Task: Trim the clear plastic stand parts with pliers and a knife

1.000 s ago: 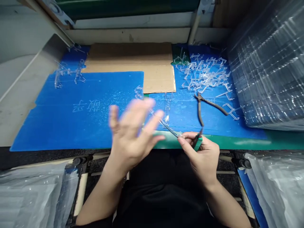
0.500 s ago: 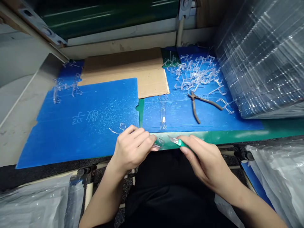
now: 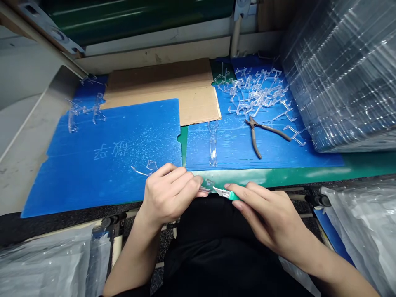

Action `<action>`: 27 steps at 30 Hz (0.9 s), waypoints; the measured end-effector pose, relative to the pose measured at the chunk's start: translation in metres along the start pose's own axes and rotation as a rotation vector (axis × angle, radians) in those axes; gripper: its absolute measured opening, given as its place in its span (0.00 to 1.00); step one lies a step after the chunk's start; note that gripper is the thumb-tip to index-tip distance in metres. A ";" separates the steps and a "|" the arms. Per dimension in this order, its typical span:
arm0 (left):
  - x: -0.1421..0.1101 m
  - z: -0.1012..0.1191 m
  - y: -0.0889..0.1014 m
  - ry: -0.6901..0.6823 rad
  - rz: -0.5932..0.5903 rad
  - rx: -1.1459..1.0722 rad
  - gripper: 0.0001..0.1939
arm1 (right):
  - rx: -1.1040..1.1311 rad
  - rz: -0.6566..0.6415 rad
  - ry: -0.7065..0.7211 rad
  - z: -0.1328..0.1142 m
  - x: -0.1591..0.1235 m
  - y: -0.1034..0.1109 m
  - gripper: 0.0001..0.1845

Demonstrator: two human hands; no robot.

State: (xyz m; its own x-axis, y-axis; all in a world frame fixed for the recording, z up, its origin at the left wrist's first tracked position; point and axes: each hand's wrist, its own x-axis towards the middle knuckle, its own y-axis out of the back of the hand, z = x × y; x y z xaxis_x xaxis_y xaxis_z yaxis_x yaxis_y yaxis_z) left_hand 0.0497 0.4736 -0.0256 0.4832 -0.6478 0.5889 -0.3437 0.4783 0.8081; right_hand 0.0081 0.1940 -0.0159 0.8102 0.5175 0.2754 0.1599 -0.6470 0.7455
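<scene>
My left hand (image 3: 171, 194) is closed round a clear plastic part (image 3: 209, 184), whose one end sticks out past the thumb; a thin forked piece of clear plastic shows on the other side of the fist. In my right hand (image 3: 262, 208) is a green-handled utility knife (image 3: 233, 196), its blade pointing left and meeting the part's end, or very close to it. Another clear plastic piece (image 3: 213, 150) lies lengthwise on the blue sheet (image 3: 198, 142) just beyond my hands. Cutting pliers (image 3: 255, 132) rest with handles spread to its right.
A heap of clear plastic scraps (image 3: 256, 93) covers the back right. More clear pieces (image 3: 85, 111) lie at left on another blue sheet (image 3: 123, 132). Brown cardboard (image 3: 161, 82) is behind. A tall stack wrapped in clear film (image 3: 349, 82) bounds the right side.
My right hand has brought the knife blade left and slightly down to the end of the clear part. My left hand has shifted slightly left, still gripping the part.
</scene>
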 end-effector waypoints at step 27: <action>-0.003 0.028 -0.005 0.383 0.053 -0.595 0.13 | 0.349 0.142 -0.187 0.015 0.020 -0.003 0.09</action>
State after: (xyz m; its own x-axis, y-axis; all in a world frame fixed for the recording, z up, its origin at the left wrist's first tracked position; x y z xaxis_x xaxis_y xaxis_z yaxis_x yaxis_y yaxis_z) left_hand 0.0269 0.4569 -0.0312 0.7645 -0.4131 0.4948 0.0710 0.8169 0.5724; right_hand 0.0327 0.1980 -0.0219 0.9214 0.3198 0.2210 0.1950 -0.8721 0.4487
